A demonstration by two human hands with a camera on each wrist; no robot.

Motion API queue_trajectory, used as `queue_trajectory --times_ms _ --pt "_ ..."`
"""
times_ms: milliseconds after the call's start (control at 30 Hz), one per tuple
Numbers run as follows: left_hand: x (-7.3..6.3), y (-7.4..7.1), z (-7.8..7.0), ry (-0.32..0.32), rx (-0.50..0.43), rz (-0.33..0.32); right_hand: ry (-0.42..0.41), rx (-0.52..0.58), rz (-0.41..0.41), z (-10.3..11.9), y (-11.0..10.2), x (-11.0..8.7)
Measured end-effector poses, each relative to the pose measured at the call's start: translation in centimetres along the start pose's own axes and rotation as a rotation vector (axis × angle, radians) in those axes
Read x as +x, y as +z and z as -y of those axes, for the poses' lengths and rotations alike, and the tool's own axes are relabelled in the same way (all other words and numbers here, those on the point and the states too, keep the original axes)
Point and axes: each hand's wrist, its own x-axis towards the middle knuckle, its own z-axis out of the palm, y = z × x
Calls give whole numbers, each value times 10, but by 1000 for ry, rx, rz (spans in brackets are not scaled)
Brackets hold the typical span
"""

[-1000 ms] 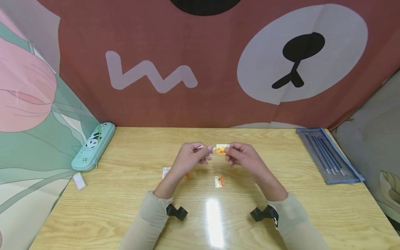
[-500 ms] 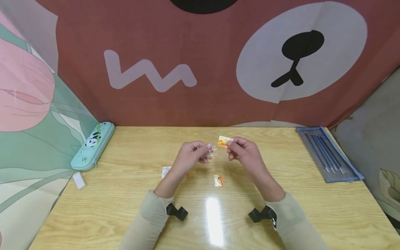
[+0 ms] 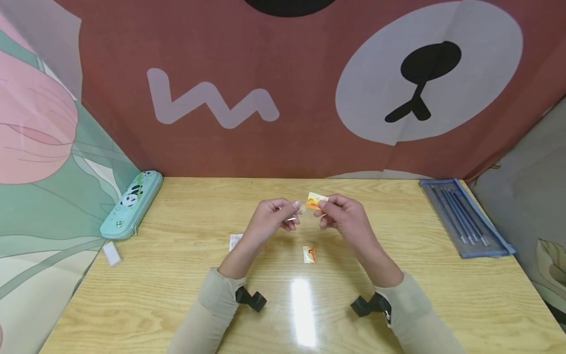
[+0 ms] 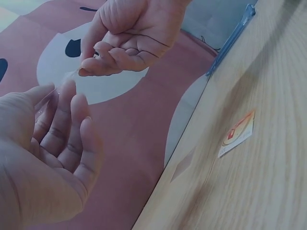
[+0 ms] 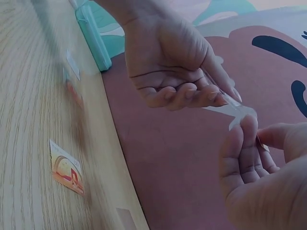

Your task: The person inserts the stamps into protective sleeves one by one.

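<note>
Up over the table, my right hand (image 3: 347, 216) pinches a small yellow-orange postage stamp (image 3: 316, 200) between thumb and fingers. Facing it, my left hand (image 3: 274, 216) pinches a clear plastic sleeve (image 5: 229, 98) that sticks out past the thumb towards the right fingertips. In the right wrist view the held stamp is mostly hidden by the fingers. A second stamp (image 3: 309, 254), with a toothed edge and an orange picture, lies on the table below and between the hands. Partly behind my left forearm lies a whitish printed piece (image 3: 236, 241) with orange showing beyond it.
At the back left of the wooden table (image 3: 177, 295) lies a mint pencil case (image 3: 132, 204) with pandas, and a white eraser-like block (image 3: 112, 254) beside it. A blue-edged mesh pouch (image 3: 464, 216) of pencil-like sticks lies at the right. A printed cloth (image 3: 265, 152) hangs behind.
The right hand has drawn the stamp up and away from the clear sleeve, tilting it. Over the last half second it has come slightly back leftward. The left hand stays nearly in place.
</note>
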Motion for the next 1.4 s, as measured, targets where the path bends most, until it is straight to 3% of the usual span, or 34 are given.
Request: queue_trajectory --times_ms 700,1067,1400 --pt "-4 6 1 -29 -133 38 -52 -9 7 5 6 -5" --pt "-2 6 2 -20 -107 21 -55 -34 11 2 7 -6" --pt "-2 7 0 -14 -79 10 -74 13 36 2 6 -6"
